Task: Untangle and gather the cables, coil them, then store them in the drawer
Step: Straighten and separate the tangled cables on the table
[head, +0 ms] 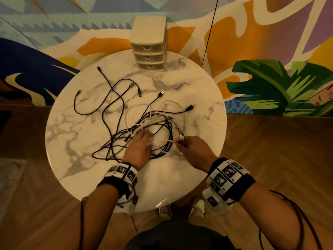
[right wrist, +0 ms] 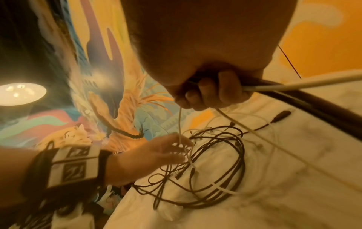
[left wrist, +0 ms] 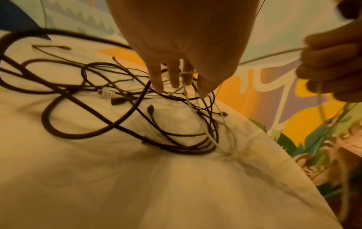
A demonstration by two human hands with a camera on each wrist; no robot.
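Note:
A tangle of black and white cables (head: pixel 158 121) lies on the round marble table (head: pixel 180 179). My left hand (head: pixel 144 137) reaches into the middle of the tangle, and a white cable (left wrist: pixel 197 108) runs between its fingers (left wrist: pixel 156 80), which pinch it. My right hand (head: pixel 181 143), just to the right, grips the ends of a white cable (right wrist: pixel 293 83) and a black cable (right wrist: pixel 323 106) in its curled fingers (right wrist: pixel 227 88). The white strand stretches from the right hand to the left hand (right wrist: pixel 180 148). A cream three-drawer unit (head: pixel 149 51) stands at the table's far edge, all drawers closed.
Loose black cable ends (head: pixel 100 98) spread over the left and middle of the table, and one black plug (head: pixel 190 107) lies to the right. A painted wall stands behind the table. Wooden floor surrounds it. A thin black cord (head: pixel 209 33) hangs down near the drawer unit.

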